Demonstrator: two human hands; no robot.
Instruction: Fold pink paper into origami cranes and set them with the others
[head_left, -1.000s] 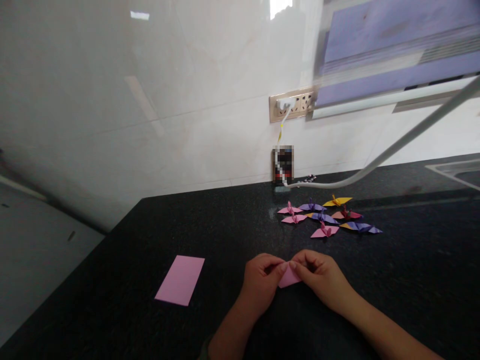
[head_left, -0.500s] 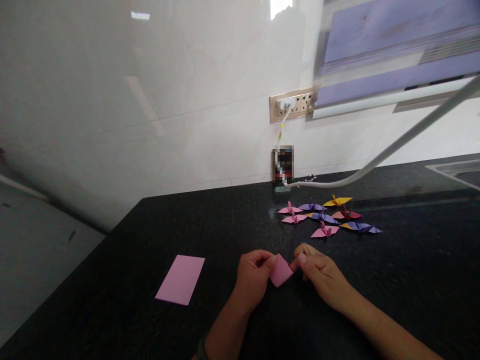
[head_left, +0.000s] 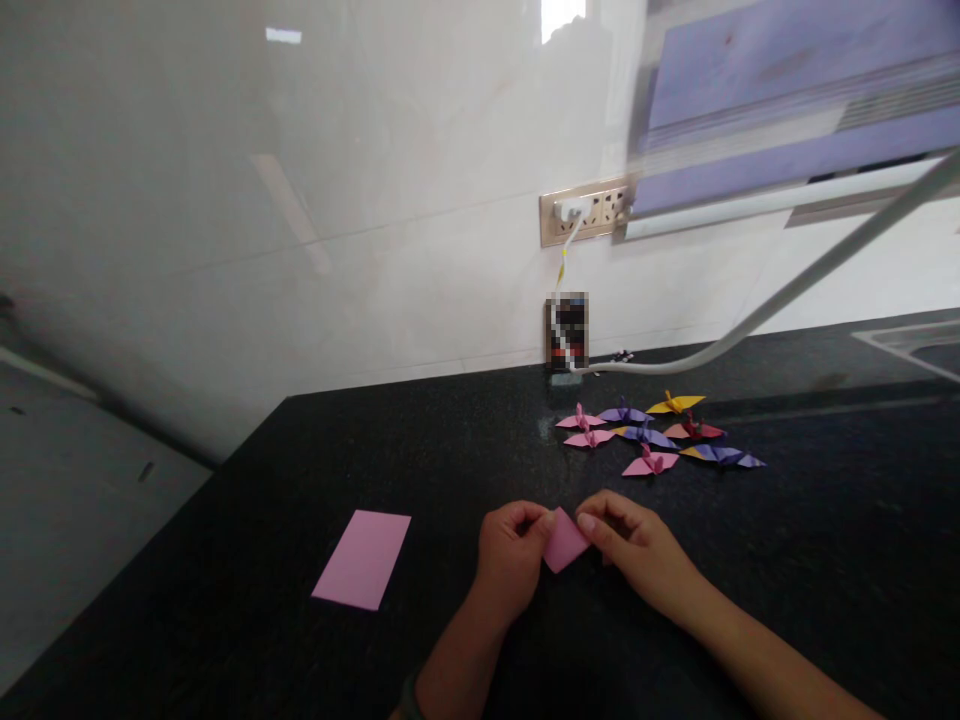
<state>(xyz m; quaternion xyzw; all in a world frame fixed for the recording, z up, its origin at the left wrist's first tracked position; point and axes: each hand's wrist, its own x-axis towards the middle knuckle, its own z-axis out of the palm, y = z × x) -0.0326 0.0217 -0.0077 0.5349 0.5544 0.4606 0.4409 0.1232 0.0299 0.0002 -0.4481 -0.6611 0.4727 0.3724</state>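
Between my two hands is a small diamond of folded pink origami paper (head_left: 564, 543), held just over the dark countertop (head_left: 247, 560). My left hand (head_left: 513, 553) pinches its left corner between thumb and forefinger. At the right corner, the thumb and forefinger of my right hand (head_left: 626, 535) close on the paper, the other fingers curled behind. Off to the left lies a flat pink sheet (head_left: 362, 560). Beyond my right hand several folded paper cranes stand in a cluster, among them a pink crane (head_left: 650, 462), a purple crane (head_left: 724, 456) and a yellow crane (head_left: 676, 402).
A thick white cable (head_left: 720, 350) runs along the back of the counter and rises to the right. On the wall sits a socket plate (head_left: 600, 212) with a white plug. A small blurred box (head_left: 568, 330) leans below it. A sink edge (head_left: 892, 345) shows at far right.
My right thumb and fingertips have come in to the right corner of the folded paper and now grip it. My left hand keeps its pinch, shifted slightly right.
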